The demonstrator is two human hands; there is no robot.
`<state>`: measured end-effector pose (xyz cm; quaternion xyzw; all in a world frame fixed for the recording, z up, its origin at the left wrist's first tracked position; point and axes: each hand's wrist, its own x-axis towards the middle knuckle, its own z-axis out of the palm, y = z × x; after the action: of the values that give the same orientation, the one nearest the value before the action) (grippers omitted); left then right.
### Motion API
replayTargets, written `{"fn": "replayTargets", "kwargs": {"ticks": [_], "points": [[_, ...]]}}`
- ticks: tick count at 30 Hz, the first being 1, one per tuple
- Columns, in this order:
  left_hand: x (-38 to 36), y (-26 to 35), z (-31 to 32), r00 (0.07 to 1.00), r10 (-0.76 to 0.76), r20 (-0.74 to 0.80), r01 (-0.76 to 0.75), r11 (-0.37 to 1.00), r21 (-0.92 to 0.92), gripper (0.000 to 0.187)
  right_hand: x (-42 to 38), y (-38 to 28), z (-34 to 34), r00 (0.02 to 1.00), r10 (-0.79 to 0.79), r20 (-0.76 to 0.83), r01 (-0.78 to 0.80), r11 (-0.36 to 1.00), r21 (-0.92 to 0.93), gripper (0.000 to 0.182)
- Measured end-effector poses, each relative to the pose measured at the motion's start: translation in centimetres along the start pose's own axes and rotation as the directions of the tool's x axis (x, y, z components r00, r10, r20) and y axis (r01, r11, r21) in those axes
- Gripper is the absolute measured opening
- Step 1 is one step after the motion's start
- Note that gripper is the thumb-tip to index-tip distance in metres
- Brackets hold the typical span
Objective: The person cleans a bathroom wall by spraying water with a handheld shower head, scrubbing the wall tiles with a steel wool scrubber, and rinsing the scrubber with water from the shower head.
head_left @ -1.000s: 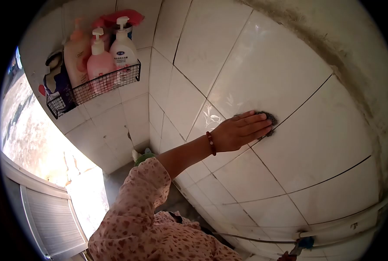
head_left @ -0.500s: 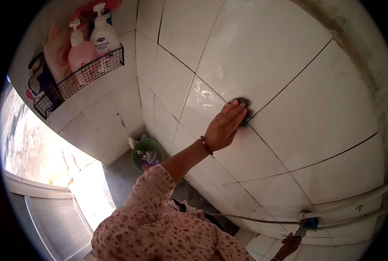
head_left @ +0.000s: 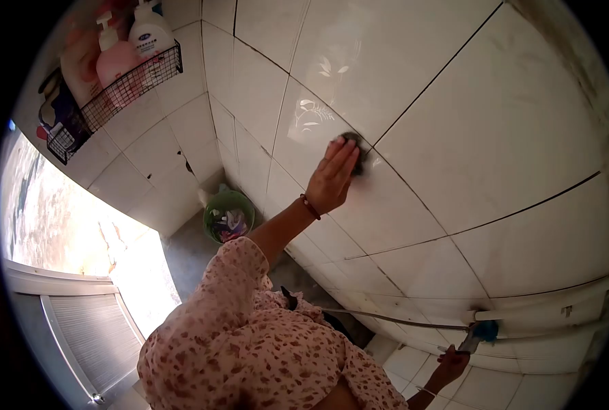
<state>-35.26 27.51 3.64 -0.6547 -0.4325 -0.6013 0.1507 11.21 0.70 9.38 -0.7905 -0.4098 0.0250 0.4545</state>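
My left hand [head_left: 331,174], with a beaded bracelet at the wrist, presses a dark scouring pad [head_left: 353,154] against the white wall tiles [head_left: 393,198]. The fingers lie over the pad and hide part of it. Just above and left of the hand, a white leaf pattern [head_left: 311,115] shows on a tile. Low on the right, my right hand [head_left: 452,362] is closed around a pale grey fitting [head_left: 469,342], whose exact kind I cannot make out. A blue part [head_left: 485,331] sits beside the fitting, and a thin hose [head_left: 400,320] runs to it.
A black wire basket [head_left: 123,89] on the left wall holds several bottles, among them a pink pump bottle [head_left: 118,61]. On the floor stands a green bucket [head_left: 212,232] with things inside. White pipes [head_left: 543,311] run along the wall at right. A door [head_left: 89,335] is at lower left.
My left hand has slid the scouring pad slightly down along the tiles. My view has shifted a little, and the right hand stays at the grey fitting.
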Motion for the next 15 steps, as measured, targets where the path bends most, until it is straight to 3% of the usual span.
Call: {"fn": "replayTargets", "kwargs": {"ticks": [1, 3, 6, 8, 10, 11, 12, 13, 15], "points": [[-1.3, 2.2, 1.1, 0.979, 0.169, 0.114, -0.164, 0.985, -0.048, 0.043, 0.1, 0.1, 0.1, 1.000, -0.016, 0.005, 0.016, 1.000, 0.016, 0.030], [-2.3, 4.8, 2.8, 0.852, 0.512, 0.112, -0.497, 0.857, -0.133, 0.039, 0.2, 0.6, -0.2, 0.999, -0.044, 0.006, 0.043, 0.998, 0.041, 0.031], [-2.2, 3.1, 2.6, 0.929, 0.358, 0.091, -0.362, 0.931, 0.036, 0.041, 0.4, 1.1, -0.2, 0.999, -0.051, 0.000, 0.051, 0.998, 0.035, 0.032], [-1.4, 0.3, 1.6, 0.984, 0.179, -0.014, -0.177, 0.980, 0.089, 0.040, 0.1, 0.9, 0.2, 0.998, -0.060, 0.006, 0.060, 0.997, 0.057, 0.034], [-0.7, -2.9, 0.5, 0.994, 0.001, -0.107, 0.011, 0.993, 0.115, 0.054, 0.3, 1.4, -0.2, 0.998, -0.064, 0.012, 0.063, 0.996, 0.070, 0.034], [0.1, -3.8, -0.1, 0.973, -0.152, -0.176, 0.175, 0.977, 0.122, 0.061, 0.1, 1.3, -0.1, 0.998, -0.063, 0.012, 0.062, 0.995, 0.076, 0.034], [0.5, -4.6, 0.1, 0.893, -0.356, -0.275, 0.388, 0.919, 0.068, 0.061, 0.0, 0.9, -0.1, 0.998, -0.062, 0.012, 0.061, 0.995, 0.079, 0.035], [0.6, -4.7, 0.6, 0.831, -0.445, -0.335, 0.479, 0.877, 0.025, 0.060, -0.1, 0.6, -0.1, 0.998, -0.062, 0.012, 0.061, 0.995, 0.082, 0.035], [-0.2, -2.5, 1.8, 0.878, -0.360, -0.316, 0.393, 0.918, 0.047, 0.056, -0.2, 0.8, -0.1, 0.999, -0.046, -0.004, 0.046, 0.995, 0.090, 0.035]]}}
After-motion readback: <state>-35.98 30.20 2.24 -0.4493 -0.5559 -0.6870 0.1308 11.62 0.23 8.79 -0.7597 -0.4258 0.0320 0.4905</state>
